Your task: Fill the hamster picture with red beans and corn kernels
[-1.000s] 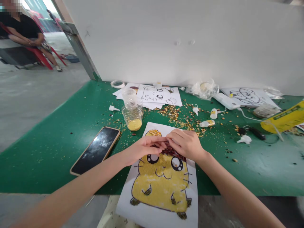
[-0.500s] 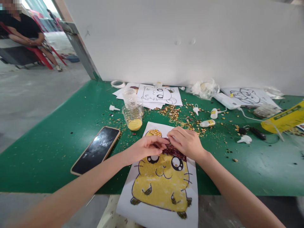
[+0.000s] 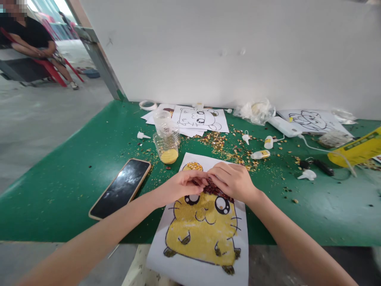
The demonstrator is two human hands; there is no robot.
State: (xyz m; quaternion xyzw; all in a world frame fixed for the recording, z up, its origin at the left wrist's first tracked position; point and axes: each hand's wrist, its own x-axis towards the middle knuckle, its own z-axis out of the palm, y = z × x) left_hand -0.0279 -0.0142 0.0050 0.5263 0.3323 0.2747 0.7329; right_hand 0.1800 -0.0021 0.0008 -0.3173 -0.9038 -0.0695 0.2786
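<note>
A paper with a yellow hamster picture [image 3: 205, 226] lies at the table's front edge, its lower part hanging over. Dark red beans [image 3: 216, 190] cover the top of the hamster's head, and yellow-orange kernels [image 3: 194, 166] fill one ear. My left hand [image 3: 186, 184] rests over the head's left side, fingers curled together above the red beans. From the right, my right hand [image 3: 232, 178] reaches over the beans with bent fingers, its fingertips meeting those of my left hand. Anything pinched between the fingertips is too small to make out.
A phone [image 3: 122, 188] lies at left. Behind the paper stand clear cups [image 3: 166, 145], one with yellow grains. Scattered seeds [image 3: 214, 140], glue bottles [image 3: 260, 154], drawings [image 3: 199, 118] and a yellow bag [image 3: 357, 147] are farther back and right. A person [image 3: 29, 35] sits at far left.
My right hand has shifted slightly left, bringing its fingertips against those of my left hand. My left hand has hardly moved.
</note>
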